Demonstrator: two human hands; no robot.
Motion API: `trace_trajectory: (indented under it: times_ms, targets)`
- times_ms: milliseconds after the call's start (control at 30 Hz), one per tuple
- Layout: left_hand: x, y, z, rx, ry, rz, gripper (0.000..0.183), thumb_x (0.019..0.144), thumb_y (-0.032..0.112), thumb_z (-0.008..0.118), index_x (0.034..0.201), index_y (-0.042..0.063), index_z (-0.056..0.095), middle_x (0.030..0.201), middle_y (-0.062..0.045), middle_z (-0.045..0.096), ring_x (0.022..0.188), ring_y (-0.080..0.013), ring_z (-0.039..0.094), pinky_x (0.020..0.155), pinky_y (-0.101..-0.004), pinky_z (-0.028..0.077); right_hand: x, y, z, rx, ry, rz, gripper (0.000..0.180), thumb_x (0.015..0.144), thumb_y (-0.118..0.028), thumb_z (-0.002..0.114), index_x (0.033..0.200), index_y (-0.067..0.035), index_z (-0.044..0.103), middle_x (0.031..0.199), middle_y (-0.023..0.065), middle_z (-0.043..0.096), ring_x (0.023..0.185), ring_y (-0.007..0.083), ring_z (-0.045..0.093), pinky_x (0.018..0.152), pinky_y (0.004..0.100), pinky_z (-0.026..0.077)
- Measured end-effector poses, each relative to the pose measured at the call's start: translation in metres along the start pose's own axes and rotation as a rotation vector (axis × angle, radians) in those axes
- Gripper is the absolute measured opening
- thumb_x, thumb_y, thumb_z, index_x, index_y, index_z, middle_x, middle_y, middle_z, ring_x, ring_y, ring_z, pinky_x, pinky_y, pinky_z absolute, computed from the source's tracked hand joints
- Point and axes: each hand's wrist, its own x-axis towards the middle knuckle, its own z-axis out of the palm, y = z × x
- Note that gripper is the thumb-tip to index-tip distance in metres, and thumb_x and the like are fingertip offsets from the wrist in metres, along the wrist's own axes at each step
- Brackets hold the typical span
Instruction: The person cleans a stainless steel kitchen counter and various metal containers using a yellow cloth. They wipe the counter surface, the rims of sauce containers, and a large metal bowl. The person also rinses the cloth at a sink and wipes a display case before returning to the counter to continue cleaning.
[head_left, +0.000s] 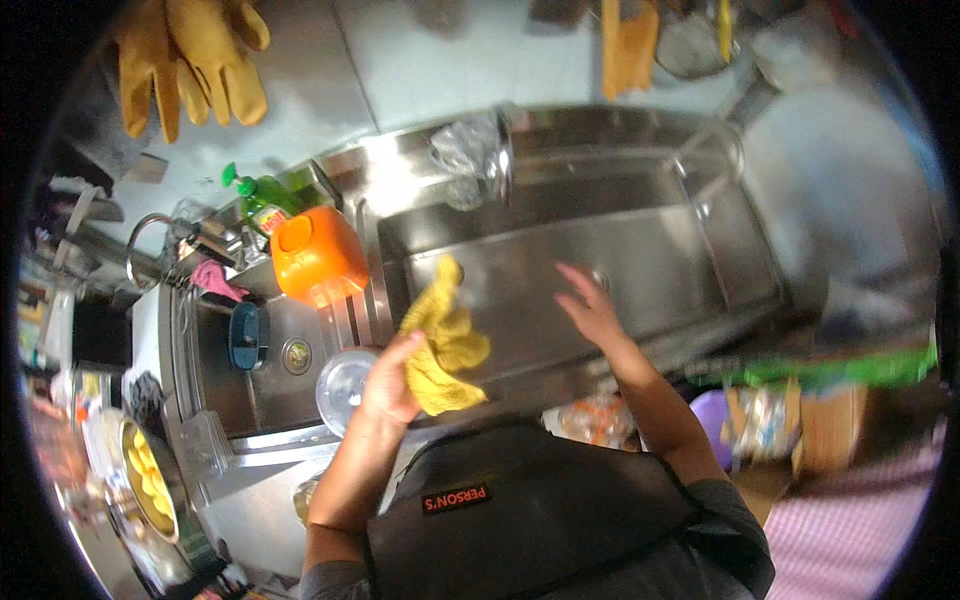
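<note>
My left hand (391, 384) grips a crumpled yellow cloth (446, 352), which hangs over the left end of a large stainless steel sink basin (525, 247). My right hand (592, 307) is above the middle of that basin, its fingers apart and holding nothing. A drain (600, 280) lies just beyond it, partly hidden by the fingers. Beside my left wrist is a round clear plastic lid or bowl (341, 386), partly covered by the hand. An orange plastic container (319, 255) stands on the divider between the basins.
Behind the orange container is a green pump bottle (266, 199). A smaller basin (285, 397) at left holds a blue-green caddy (249, 335). The faucet (504, 161) rises at the back, near a clear plastic bag (465, 146). Yellow rubber gloves (217, 67) hang upper left.
</note>
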Motion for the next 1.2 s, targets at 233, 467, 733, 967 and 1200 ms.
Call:
trace_trajectory:
  times_ms: [233,467,733,967,1200]
  targets:
    - [0.091,-0.038,-0.012,0.017,0.375,-0.065,0.035,0.088,0.016,0.048,0.119,0.002,0.044,0.112,-0.017,0.055,0.100,-0.0319,0.056,0.087,-0.0439,0.045,0.215,0.003,0.072,-0.089,-0.119,-0.196,0.056,0.077,-0.026,0.062,0.126,-0.008,0.043,0.122,0.0189,0.050,0.116,0.0325,0.043,0.097,0.0395,0.035]
    - [0.164,-0.047,-0.027,0.093,0.425,-0.043,0.039,0.095,0.029,0.035,0.126,0.006,0.040,0.120,-0.014,0.051,0.111,-0.0276,0.048,0.097,-0.0421,0.034,0.218,0.049,0.094,0.040,-0.148,-0.302,0.024,0.082,-0.009,0.055,0.105,-0.004,0.058,0.094,0.0104,0.061,0.087,0.0224,0.058,0.077,0.0320,0.045]
    - [0.236,-0.064,-0.030,0.155,0.335,-0.018,0.035,0.095,0.026,0.037,0.123,0.007,0.042,0.113,-0.011,0.055,0.103,-0.0243,0.053,0.091,-0.0373,0.040,0.145,0.058,0.119,0.510,0.189,0.231,0.042,0.091,-0.024,0.046,0.128,-0.005,0.041,0.127,0.0191,0.046,0.115,0.0317,0.046,0.100,0.0399,0.032]
    - [0.244,-0.083,-0.025,0.245,0.375,0.024,0.028,0.094,0.021,0.039,0.111,0.003,0.051,0.095,-0.008,0.058,0.090,-0.0202,0.054,0.083,-0.0331,0.044,0.134,0.053,0.109,1.029,0.103,0.532,0.047,0.097,-0.040,0.028,0.116,-0.003,0.049,0.092,0.0092,0.058,0.082,0.0192,0.055,0.072,0.0331,0.046]
    - [0.234,-0.057,-0.049,0.054,0.375,-0.033,0.022,0.094,0.022,0.040,0.106,0.008,0.052,0.088,-0.006,0.060,0.074,-0.0193,0.055,0.066,-0.0319,0.047,0.137,0.063,0.165,0.607,0.236,0.208,0.050,0.095,-0.040,0.031,0.119,0.001,0.044,0.114,0.0133,0.051,0.091,0.0254,0.055,0.083,0.0344,0.044]
